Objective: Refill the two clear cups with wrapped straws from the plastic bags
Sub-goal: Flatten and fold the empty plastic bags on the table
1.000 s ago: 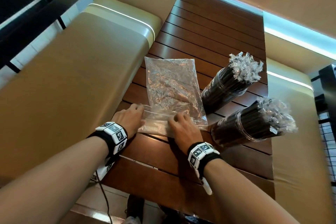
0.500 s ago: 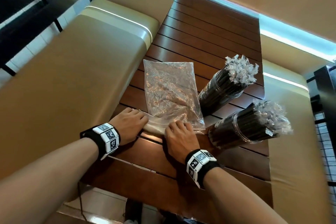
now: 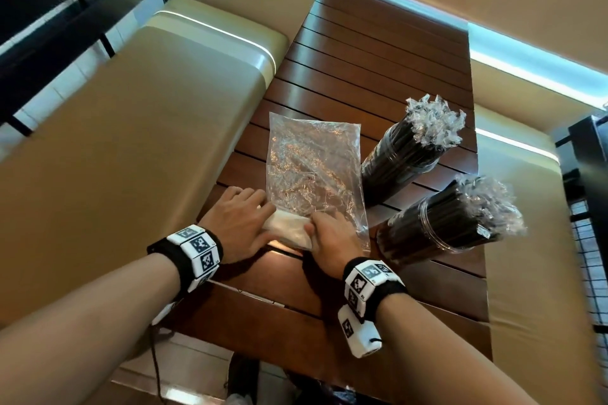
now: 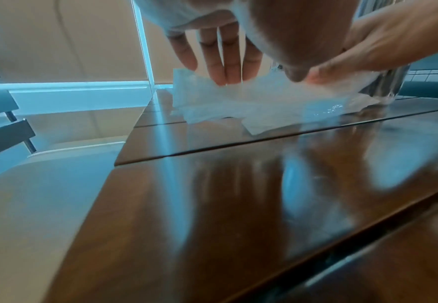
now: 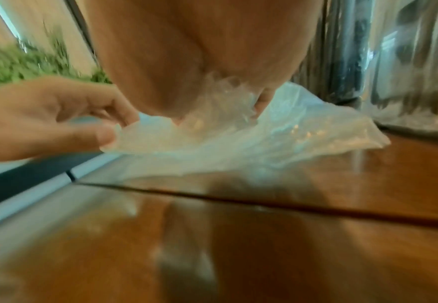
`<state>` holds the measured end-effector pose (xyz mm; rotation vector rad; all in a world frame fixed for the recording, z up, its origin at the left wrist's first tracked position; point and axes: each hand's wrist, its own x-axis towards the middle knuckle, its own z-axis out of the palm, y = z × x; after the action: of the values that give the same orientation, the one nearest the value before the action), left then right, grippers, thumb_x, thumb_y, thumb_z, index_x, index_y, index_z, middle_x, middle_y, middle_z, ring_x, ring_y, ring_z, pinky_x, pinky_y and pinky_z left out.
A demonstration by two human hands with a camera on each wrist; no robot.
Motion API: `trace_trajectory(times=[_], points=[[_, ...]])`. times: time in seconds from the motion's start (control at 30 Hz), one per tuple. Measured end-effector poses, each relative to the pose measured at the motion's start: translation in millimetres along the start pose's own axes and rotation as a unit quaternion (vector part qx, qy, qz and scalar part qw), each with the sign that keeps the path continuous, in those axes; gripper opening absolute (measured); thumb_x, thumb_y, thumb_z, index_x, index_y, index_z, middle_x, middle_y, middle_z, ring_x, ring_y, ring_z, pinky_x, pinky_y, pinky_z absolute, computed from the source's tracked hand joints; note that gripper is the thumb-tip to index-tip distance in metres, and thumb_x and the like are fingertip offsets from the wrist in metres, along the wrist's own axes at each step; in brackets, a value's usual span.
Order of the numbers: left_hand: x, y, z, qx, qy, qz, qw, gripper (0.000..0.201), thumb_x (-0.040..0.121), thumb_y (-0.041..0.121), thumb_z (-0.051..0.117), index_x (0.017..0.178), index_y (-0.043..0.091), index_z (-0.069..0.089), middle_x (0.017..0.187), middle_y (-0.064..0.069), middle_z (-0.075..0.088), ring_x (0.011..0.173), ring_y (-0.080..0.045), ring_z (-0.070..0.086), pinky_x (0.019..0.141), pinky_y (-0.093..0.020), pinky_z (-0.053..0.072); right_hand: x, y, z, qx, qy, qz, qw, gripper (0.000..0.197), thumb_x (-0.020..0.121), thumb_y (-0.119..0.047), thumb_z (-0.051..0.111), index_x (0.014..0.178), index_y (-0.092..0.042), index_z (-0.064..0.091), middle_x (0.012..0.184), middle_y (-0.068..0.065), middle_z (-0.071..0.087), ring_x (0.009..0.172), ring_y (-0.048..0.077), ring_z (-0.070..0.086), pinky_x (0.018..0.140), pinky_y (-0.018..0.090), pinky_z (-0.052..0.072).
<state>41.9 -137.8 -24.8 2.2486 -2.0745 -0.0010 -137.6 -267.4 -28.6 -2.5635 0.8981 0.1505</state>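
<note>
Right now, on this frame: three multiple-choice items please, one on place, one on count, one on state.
1. Where does the plastic bag lie?
A. on the wooden table
B. on the bench seat
C. inside a cup

2. How many clear cups stand filled with black wrapped straws?
A. one
B. two
C. three

3. What state is the bag in?
A. full of straws
B. empty, near edge folded
C. tied shut

Answers:
1 A, it lies flat on the slats.
2 B, the far cup and near cup are both packed.
3 B, the left hand and right hand grip its folded near edge.
</note>
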Motion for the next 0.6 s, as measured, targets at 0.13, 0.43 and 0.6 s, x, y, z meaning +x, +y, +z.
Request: trace_trajectory(times=[0.13,0.43,0.6], points=[[3,-4,-15,-0.057,0.021,-0.052,0.997,0.054,0.077,0.051,0.068,0.119,0.020,0.056,0.115,-0.001,0.060,0.102,-0.023,0.060,0.093,-0.040,0.046,3,-17,-22,0.146,0.048,-0.066,0.986,0.027,0.104,-0.033,0.037,0.080,-0.021,0.042,0.073,-0.005,0.049,0.065,0.017,0.045,0.058,0.034,0.035],[43,4,-67,-0.400,0.117,-0.251,0.874,0.018,0.091,0.012,0.053,0.096,0.022,0.067,0.086,0.002,0.069,0.079,-0.019,0.064,0.067,-0.028,0.051,13,-61,-61,0.226,0.196,-0.100,0.949,0.024,0.103,-0.031,0.037,0.082,-0.021,0.044,0.089,-0.001,0.042,0.085,0.018,0.040,0.075,0.030,0.038],[44,18,-86,-0.665,0.045,-0.277,0.692,0.026,0.098,0.001,0.045,0.106,0.007,0.069,0.085,-0.009,0.066,0.067,-0.016,0.061,0.054,-0.023,0.054,13,-59,-65,0.255,0.217,-0.031,0.942,0.015,0.102,-0.032,0.041,0.094,-0.021,0.041,0.097,-0.003,0.039,0.086,0.006,0.039,0.075,0.018,0.034]])
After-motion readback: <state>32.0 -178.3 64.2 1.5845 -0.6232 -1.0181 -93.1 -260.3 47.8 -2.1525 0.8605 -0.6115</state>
